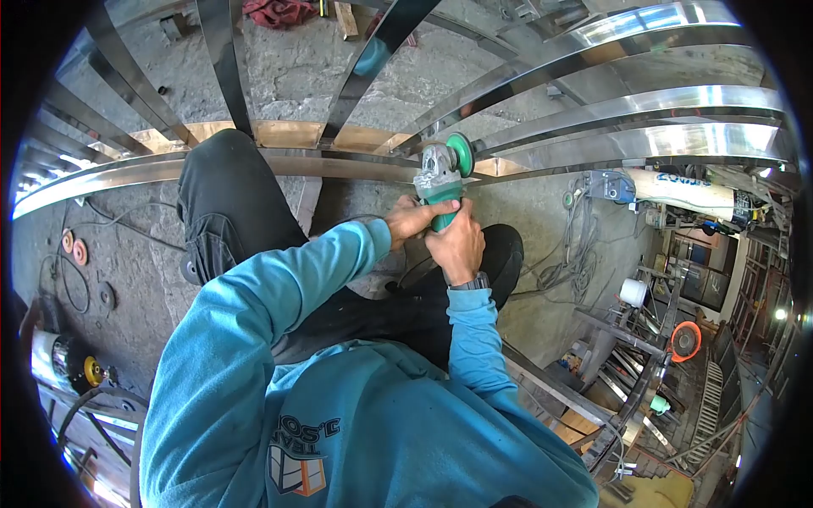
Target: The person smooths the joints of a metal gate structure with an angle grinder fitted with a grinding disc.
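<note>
An angle grinder (439, 179) with a green body and a silver gear head is gripped between both my hands. Its green disc (461, 155) faces the metal frame; whether it touches the bar cannot be made out. My left hand (410, 220) closes round the grinder's body from the left. Behind it, my right hand (457, 245) wraps the green housing, thumb on top. Just in front runs a shiny metal frame (356, 167) with several polished bars (610, 106) fanning away from it.
Loose cables (572, 275) lie on the concrete floor to the right. Grinding discs (80, 251) and a gas cylinder (58, 360) are at left. A white cylinder (682, 190) stands at right, near metal scrap and an orange ring (686, 341). A red cloth (279, 12) lies beyond the bars.
</note>
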Demonstrator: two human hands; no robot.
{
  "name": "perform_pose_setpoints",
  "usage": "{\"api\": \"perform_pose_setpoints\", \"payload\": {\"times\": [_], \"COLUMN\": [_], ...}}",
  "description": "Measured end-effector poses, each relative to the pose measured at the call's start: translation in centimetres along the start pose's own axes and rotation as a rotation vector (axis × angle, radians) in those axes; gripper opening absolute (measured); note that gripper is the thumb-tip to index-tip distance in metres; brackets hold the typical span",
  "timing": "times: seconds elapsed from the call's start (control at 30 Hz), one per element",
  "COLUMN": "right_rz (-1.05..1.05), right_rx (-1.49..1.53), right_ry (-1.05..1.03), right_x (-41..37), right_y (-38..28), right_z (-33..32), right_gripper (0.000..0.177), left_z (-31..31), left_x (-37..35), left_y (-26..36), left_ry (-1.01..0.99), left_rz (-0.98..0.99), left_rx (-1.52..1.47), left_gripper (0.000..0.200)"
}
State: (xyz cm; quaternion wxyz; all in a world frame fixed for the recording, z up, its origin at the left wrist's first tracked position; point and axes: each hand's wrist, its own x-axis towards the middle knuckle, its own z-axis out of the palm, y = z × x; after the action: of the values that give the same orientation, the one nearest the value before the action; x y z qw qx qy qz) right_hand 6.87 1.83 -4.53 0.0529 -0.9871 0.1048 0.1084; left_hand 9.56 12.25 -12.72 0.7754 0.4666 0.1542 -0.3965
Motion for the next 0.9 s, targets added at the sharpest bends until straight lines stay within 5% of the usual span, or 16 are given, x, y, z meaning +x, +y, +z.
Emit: {"api": "perform_pose_setpoints", "payload": {"times": [0.7,0.83,0.9], "right_rz": [0.045,0.065,0.048], "right_rx": [0.093,0.157,0.317], "right_ry": [0.022,0.069,0.058], "right_x": [0.9,-1.0,-2.7], "right_y": [-1.9,-1.4,-0.4], "right_z": [0.4,-1.5,-2.9], "right_gripper": [0.066,0.065,0.064], "left_z": [-2.3,-1.1,0.2], "left_x": [0.5,-0.5,-2.2], "left_y": [2.7,1.9,0.8], "left_ry": [-0.067,-0.046,-0.099], "left_rz": [0.064,0.105,0.391], "left_rx": [0.113,0.174,0.169], "left_gripper": [0.060,0.077,0.082]}}
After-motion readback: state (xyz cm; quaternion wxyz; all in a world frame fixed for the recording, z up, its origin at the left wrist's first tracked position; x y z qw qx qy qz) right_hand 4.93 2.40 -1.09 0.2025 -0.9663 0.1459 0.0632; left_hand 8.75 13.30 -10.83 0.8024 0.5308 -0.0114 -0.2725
